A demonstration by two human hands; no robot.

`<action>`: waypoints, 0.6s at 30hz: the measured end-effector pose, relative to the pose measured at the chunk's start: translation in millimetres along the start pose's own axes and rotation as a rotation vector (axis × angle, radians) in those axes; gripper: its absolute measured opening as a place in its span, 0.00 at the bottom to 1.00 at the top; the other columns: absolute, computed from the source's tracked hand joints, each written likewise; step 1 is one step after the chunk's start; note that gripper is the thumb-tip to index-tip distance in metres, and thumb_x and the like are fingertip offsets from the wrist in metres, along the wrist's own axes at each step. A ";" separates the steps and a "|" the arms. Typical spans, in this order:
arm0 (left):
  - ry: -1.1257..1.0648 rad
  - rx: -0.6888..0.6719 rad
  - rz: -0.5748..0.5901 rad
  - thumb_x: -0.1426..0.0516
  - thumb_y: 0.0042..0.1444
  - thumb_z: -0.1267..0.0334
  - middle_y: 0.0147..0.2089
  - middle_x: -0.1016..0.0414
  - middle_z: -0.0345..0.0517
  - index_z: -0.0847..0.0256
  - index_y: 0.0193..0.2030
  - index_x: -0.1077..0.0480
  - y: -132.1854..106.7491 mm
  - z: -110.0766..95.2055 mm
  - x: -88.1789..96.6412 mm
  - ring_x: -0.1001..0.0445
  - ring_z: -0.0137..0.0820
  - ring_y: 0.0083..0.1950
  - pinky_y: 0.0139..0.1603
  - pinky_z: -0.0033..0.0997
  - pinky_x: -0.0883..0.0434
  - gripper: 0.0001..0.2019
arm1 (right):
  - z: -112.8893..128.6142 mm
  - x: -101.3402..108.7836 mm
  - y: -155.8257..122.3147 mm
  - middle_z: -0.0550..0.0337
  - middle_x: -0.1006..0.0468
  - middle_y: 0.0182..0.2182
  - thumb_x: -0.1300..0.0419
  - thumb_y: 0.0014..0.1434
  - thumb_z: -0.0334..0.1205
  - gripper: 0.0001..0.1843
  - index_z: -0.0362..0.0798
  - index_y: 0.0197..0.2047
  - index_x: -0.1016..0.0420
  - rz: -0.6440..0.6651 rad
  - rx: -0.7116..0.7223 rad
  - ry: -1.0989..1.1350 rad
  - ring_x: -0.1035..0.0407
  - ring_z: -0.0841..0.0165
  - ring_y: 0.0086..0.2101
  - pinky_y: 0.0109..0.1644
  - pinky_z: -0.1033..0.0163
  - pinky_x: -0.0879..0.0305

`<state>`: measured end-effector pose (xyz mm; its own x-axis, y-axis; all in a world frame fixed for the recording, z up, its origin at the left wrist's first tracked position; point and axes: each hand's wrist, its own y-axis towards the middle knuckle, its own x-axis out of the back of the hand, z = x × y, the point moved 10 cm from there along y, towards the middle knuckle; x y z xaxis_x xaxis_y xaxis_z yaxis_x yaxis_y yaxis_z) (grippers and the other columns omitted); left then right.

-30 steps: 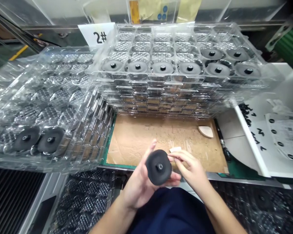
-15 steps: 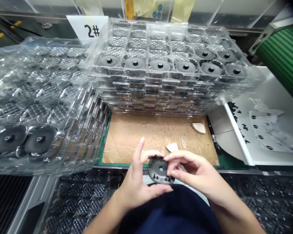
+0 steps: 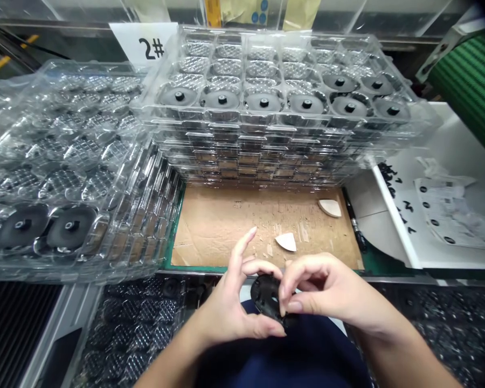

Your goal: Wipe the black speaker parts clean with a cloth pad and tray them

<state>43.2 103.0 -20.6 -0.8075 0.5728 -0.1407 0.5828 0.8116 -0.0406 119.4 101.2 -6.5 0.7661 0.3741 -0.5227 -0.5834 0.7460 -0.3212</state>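
A dark, rounded plastic part [image 3: 264,297] with a central hole and small studs near its rim is held close to my body, tilted. My left hand [image 3: 236,302] grips it by the edge between thumb and fingers, with the index finger raised. At its right side, my right hand [image 3: 321,285] has thumb and fingertips pinched together against the rim; whatever sits in that pinch is too small or hidden to make out. Beyond the hands, a white wedge-shaped piece [image 3: 286,242] lies on the cardboard sheet [image 3: 218,221].
Stacked clear blister trays [image 3: 262,116] stand at the back, several pockets holding dark round parts. Another tray stack [image 3: 76,161] is at left. At right, a white bin [image 3: 436,253] holds small black pieces [image 3: 390,180] and plastic bags. A second wedge [image 3: 330,208] and a black pen [image 3: 355,226] lie nearby.
The dark part has tilted and shifted slightly down and right, with my left hand following. My right hand has moved a little lower, its fingertips now pinched at the part's rim.
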 end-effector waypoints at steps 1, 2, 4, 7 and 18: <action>-0.004 -0.003 -0.004 0.36 0.42 0.45 0.47 0.27 0.43 0.47 0.66 0.62 0.9 0.3 -0.2 0.29 0.37 0.51 0.59 0.41 0.41 0.50 | 1.1 1.2 -0.9 0.65 0.21 0.27 0.32 0.50 0.27 0.07 0.47 0.31 0.21 -0.011 0.011 -0.010 0.28 0.78 0.29 0.36 0.75 0.32; -0.008 -0.009 -0.008 0.36 0.42 0.46 0.47 0.27 0.43 0.46 0.66 0.62 1.8 0.2 -0.6 0.29 0.36 0.51 0.58 0.41 0.40 0.50 | 2.1 2.7 -2.0 0.64 0.22 0.27 0.33 0.50 0.27 0.06 0.47 0.29 0.22 -0.026 0.024 -0.023 0.28 0.78 0.29 0.36 0.75 0.33; -0.012 -0.036 -0.013 0.35 0.43 0.49 0.48 0.27 0.41 0.42 0.66 0.66 3.3 -1.4 -2.2 0.29 0.36 0.51 0.58 0.41 0.39 0.51 | 3.4 6.9 -4.9 0.64 0.22 0.27 0.34 0.52 0.28 0.05 0.46 0.27 0.23 -0.063 0.049 -0.040 0.29 0.78 0.30 0.36 0.75 0.33; 0.016 -0.080 -0.021 0.35 0.44 0.52 0.51 0.29 0.41 0.40 0.67 0.67 5.1 -4.7 -5.4 0.31 0.35 0.54 0.59 0.40 0.39 0.52 | 2.4 17.5 -11.9 0.63 0.22 0.27 0.33 0.52 0.32 0.05 0.47 0.27 0.24 -0.145 0.074 -0.049 0.29 0.77 0.30 0.36 0.73 0.33; -0.093 0.371 0.003 0.32 0.38 0.54 0.32 0.25 0.43 0.63 0.32 0.28 11.9 37.1 -17.3 0.27 0.30 0.34 0.39 0.28 0.32 0.18 | -1.1 113.6 -51.5 0.57 0.22 0.29 0.38 0.53 0.51 0.14 0.49 0.33 0.23 -0.727 0.144 -0.645 0.28 0.65 0.28 0.34 0.62 0.31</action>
<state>67.5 98.5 -55.4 -0.8037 0.5487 -0.2301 0.5926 0.7032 -0.3928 236.2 104.7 -50.2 0.9508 -0.0057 0.3099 0.0944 0.9576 -0.2721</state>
